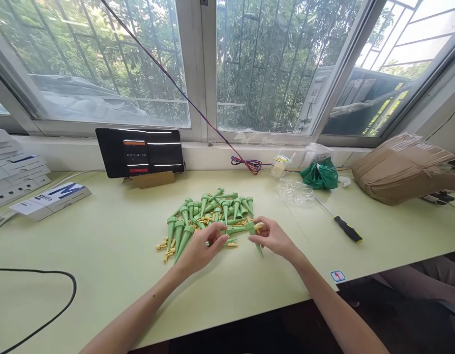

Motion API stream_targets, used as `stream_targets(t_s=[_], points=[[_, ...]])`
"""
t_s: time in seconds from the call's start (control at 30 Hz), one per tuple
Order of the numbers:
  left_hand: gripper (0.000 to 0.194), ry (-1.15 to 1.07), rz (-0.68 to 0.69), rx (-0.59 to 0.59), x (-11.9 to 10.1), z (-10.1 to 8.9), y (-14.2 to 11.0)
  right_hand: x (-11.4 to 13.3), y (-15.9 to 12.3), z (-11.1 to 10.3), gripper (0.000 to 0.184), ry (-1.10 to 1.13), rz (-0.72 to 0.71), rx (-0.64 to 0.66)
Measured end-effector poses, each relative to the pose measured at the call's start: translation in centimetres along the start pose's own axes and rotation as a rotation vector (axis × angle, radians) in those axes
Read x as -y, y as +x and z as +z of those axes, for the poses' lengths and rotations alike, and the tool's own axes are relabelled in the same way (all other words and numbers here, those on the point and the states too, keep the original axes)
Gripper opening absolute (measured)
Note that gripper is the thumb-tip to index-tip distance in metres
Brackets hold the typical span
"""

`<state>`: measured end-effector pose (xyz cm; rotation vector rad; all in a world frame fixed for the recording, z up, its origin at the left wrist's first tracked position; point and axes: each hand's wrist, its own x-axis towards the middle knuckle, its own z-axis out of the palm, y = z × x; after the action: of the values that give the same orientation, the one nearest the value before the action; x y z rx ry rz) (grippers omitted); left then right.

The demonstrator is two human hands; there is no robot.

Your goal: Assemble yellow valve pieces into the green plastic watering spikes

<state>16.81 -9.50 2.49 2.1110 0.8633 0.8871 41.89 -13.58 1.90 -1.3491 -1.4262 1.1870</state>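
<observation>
My left hand (pixel 203 248) is in front of the pile, fingers curled, its thumb and forefinger closed at the narrow end of a green plastic spike (pixel 239 229) that lies level between my hands. My right hand (pixel 273 238) pinches a second green spike (pixel 258 248), which points down toward the table. A small yellow piece (pixel 258 226) shows at the right fingertips. Just beyond both hands is a heap of green spikes (pixel 204 204) with ribbed caps. Small yellow fittings (pixel 168 250) are scattered among and beside them. My left palm hides part of the heap.
A tablet (pixel 161 152) showing a timer leans at the back. To the right are a screwdriver (pixel 347 228), crumpled clear plastic (pixel 294 191), a green bag (pixel 321 174) and a cardboard package (pixel 400 169). White boxes (pixel 53 199) and a black cable (pixel 70 282) are on the left.
</observation>
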Motion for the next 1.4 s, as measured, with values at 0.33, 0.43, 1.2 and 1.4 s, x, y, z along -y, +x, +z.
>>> stream_targets(t_s=[0.33,0.43,1.2,1.4], points=[[0.018,0.191,0.086,-0.066,0.7,0.1,-0.1,-2.0,0.2,-1.8,0.028,-0.304,0.150,-0.173],[0.019,0.193,0.103,-0.091,0.7,0.0,0.1,-1.9,0.6,-1.4,0.027,-0.300,0.166,-0.176],[0.020,0.279,0.153,-0.115,0.6,0.0,0.1,-0.5,0.9,-1.5,0.035,-0.536,0.228,-0.118],[0.018,0.332,0.209,-0.110,0.9,0.0,0.0,0.0,0.6,-1.8,0.040,-0.647,0.273,-0.113]])
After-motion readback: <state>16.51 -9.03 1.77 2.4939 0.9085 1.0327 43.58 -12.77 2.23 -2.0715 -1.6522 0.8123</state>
